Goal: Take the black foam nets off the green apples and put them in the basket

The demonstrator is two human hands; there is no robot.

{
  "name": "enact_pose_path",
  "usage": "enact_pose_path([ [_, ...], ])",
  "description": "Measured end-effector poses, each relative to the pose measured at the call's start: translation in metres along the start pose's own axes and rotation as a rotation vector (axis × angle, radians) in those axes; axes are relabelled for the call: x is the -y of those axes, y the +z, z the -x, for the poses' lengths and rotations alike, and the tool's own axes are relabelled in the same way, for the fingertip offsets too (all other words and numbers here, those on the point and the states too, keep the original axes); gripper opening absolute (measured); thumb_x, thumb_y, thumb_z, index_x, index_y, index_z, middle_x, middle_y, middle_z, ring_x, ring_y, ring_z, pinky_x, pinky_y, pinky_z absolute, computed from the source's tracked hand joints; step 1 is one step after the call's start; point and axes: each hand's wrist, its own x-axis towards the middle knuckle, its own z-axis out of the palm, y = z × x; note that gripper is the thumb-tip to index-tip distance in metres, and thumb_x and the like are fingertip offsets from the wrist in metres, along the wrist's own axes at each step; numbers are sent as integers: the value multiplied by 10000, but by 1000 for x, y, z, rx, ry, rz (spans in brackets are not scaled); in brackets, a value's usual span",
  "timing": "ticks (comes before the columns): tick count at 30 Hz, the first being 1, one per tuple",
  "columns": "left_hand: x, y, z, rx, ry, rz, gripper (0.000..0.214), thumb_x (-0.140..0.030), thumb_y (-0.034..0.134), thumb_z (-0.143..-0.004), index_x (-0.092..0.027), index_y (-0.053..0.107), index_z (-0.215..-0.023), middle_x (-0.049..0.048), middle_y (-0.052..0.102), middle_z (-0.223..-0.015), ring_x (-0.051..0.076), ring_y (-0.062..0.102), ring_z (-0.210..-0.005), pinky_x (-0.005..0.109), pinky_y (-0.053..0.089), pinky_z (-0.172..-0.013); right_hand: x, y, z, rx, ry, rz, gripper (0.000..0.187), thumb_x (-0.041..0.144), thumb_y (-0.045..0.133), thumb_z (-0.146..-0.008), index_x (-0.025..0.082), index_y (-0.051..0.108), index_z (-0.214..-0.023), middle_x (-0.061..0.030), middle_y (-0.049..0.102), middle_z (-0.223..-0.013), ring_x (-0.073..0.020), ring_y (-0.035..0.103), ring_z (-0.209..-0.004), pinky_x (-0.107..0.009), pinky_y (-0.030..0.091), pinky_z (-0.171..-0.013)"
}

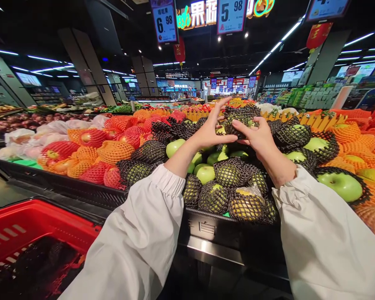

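Both of my hands are raised over a heap of green fruit and close round a green fruit in a black foam net (241, 116). My left hand (211, 127) curves about its left side, index finger up and thumb below. On the near right side, my right hand (258, 135) has its thumb against the net; its other fingers are partly hidden. Just below lie bare green apples (205, 174) and several black-netted fruits (214, 198), one of them yellowish (246, 206).
Red and orange netted fruits (115, 152) fill the display's left side, with more orange-netted fruit (346, 141) at right. A black display rim (65, 183) runs along the front. At lower left stands a red shopping basket (50, 216) with dark contents. Price signs (231, 16) hang overhead.
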Motion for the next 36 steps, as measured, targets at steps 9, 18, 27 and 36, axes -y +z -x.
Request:
enact_pose_path([
  [9, 23, 1, -2, -74, 10, -259, 755, -240, 758, -698, -233, 440, -1383, 130, 558, -1405, 313, 549, -1288, 454, 426, -1096, -5, 2, -5, 90, 34, -20, 816, 652, 841, -603, 311, 395, -1196, -80, 648, -1211, -212, 721, -868, -321, 646, -619],
  [18, 49, 3, -10, -4, -124, -707, 422, -381, 715, -815, -157, 544, -1130, 165, 613, -1214, 331, 562, -1171, 459, 444, -1035, -5, -2, -9, 99, 4, 90, 827, 618, 818, -636, 294, 406, -1276, -96, 595, -1274, -199, 696, -894, -229, 567, -503],
  [27, 7, -4, -4, -10, -214, -832, 209, -328, 538, -930, -182, 686, -948, 119, 602, -1366, 332, 509, -1300, 484, 415, -1099, 3, 0, 0, 183, 44, 172, 604, 504, 777, -757, 254, 487, -1225, -85, 641, -1204, -195, 696, -907, -242, 559, -557],
  [36, 4, -31, 2, -287, -763, -1011, 298, -129, 557, -892, -128, 675, -1165, 204, 682, -1259, 383, 578, -1266, 569, 397, -1103, 3, -2, 2, 278, 14, 298, 356, 363, 824, -750, 196, 659, -1017, -70, 717, -988, -180, 679, -806, -264, 536, -570],
])
